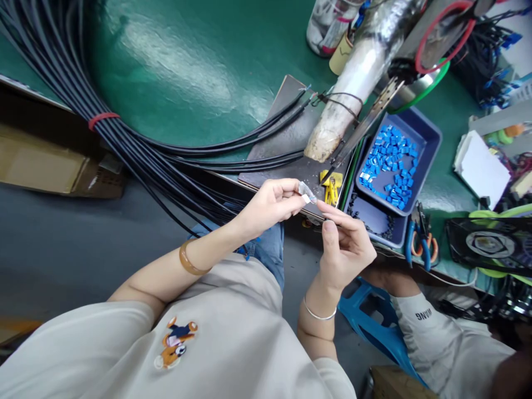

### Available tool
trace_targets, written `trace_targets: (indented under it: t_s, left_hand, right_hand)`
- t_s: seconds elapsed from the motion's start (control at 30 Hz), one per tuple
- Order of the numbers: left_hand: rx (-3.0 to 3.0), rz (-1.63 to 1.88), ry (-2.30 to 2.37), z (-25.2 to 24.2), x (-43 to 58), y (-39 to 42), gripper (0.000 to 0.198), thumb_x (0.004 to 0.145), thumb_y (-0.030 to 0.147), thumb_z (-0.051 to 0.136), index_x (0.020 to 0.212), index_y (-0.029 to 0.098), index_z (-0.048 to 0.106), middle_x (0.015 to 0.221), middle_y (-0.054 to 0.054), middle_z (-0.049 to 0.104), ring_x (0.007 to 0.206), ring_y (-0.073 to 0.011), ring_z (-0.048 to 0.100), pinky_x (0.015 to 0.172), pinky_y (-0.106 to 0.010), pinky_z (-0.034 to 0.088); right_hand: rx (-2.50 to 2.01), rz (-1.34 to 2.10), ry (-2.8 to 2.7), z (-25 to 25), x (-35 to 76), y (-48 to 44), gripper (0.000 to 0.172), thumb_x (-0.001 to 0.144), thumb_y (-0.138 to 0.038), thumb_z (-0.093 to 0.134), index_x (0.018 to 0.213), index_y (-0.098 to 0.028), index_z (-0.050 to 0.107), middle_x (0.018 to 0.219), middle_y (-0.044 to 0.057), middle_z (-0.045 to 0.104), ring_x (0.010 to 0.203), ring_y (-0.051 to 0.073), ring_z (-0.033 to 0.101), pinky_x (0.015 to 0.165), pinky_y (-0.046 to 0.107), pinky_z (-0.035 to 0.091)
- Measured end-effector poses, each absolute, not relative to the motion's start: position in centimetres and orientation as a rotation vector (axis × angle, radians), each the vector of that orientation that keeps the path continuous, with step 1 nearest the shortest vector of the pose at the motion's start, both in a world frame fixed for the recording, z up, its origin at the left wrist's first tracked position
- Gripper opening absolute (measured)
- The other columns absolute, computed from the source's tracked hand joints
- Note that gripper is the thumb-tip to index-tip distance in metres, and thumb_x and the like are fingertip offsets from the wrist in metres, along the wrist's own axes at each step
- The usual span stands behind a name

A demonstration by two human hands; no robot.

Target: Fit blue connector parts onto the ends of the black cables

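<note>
My left hand (276,202) is closed in a pinch on a small crumpled clear and white piece (307,193), too small to name for certain. Close to its lower end are the fingertips of my right hand (347,241). The right thumb and fingers are nearly together, with a tiny dark spot between them that I cannot make out. Both hands are just off the table's front edge. Beyond them, a yellow tool (331,187) lies on a dark board (274,138). Several black cables (266,160) reach onto the board, their far ends stripped to thin wires.
A red tie (103,119) binds the cable bundle at left. A wrapped post (341,105) leans over the board. Blue connectors (390,158) fill part of a grey-blue tray (432,138), above another tray. Pliers (421,238) and a fan (490,244) are right. Someone sits beside a blue stool (374,321).
</note>
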State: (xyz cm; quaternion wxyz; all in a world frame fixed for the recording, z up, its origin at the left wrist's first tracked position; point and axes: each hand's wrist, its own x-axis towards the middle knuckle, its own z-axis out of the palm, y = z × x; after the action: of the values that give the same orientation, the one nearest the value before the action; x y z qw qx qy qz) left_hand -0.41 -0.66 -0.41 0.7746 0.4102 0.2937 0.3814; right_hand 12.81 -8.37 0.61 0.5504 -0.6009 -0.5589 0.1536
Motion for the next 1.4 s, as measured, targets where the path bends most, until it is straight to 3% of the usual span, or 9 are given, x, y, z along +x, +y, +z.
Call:
trace_targets:
  t_s: [0.33, 0.5, 0.9, 1.13, 1.4]
  left_hand:
    - [0.978, 0.834, 0.646, -0.6, -0.4, -0.9, 0.018, 0.079, 0.027, 0.073, 0.076, 0.013, 0.063, 0.060, 0.004, 0.052, 0.052, -0.0034, 0.040, 0.047, -0.017, 0.029]
    - [1.025, 0.865, 0.612, -0.7, -0.2, -1.3, 0.011, 0.081, 0.023, 0.069, 0.083, 0.011, 0.067, 0.071, 0.001, 0.060, 0.058, -0.0044, 0.046, 0.052, -0.016, 0.036]
    - [1.073, 0.894, 0.592, -1.2, -0.1, -1.4, 0.008, 0.085, 0.019, 0.064, 0.085, 0.012, 0.067, 0.075, 0.000, 0.062, 0.063, -0.0051, 0.054, 0.059, -0.015, 0.044]
    - [1.184, 0.872, 0.626, -1.7, 0.0, -1.5, 0.013, 0.087, 0.023, 0.064, 0.088, 0.012, 0.070, 0.076, -0.002, 0.063, 0.065, -0.0070, 0.055, 0.060, -0.017, 0.044]
    - [1.273, 0.860, 0.670, -1.7, 0.0, -1.8, 0.014, 0.086, 0.024, 0.062, 0.085, 0.011, 0.068, 0.077, -0.002, 0.062, 0.065, -0.0077, 0.052, 0.062, -0.020, 0.043]
  right_hand:
    - [-1.467, 0.307, -1.253, 0.7, 12.8, -8.1, 0.005, 0.088, -0.023, 0.067, 0.091, -0.020, 0.071, 0.096, 0.005, 0.078, 0.087, 0.018, 0.075, 0.057, 0.025, 0.053]
    - [-1.544, 0.372, -1.243, 1.0, 12.8, -7.7, 0.012, 0.091, -0.026, 0.063, 0.094, -0.019, 0.072, 0.099, 0.006, 0.078, 0.088, 0.017, 0.074, 0.067, 0.028, 0.058]
    - [-1.613, 0.410, -1.209, 0.7, 12.8, -7.7, 0.015, 0.089, -0.031, 0.066, 0.092, -0.019, 0.075, 0.090, 0.004, 0.078, 0.065, 0.011, 0.067, 0.056, 0.023, 0.050]
    - [-1.621, 0.426, -1.205, 0.7, 13.0, -7.7, 0.017, 0.089, -0.034, 0.067, 0.092, -0.020, 0.076, 0.087, 0.003, 0.078, 0.067, 0.012, 0.068, 0.060, 0.024, 0.052]
    - [-1.690, 0.383, -1.257, 0.7, 13.2, -7.8, 0.019, 0.089, -0.036, 0.066, 0.089, -0.019, 0.076, 0.079, 0.002, 0.076, 0.049, 0.007, 0.050, 0.048, 0.023, 0.039]
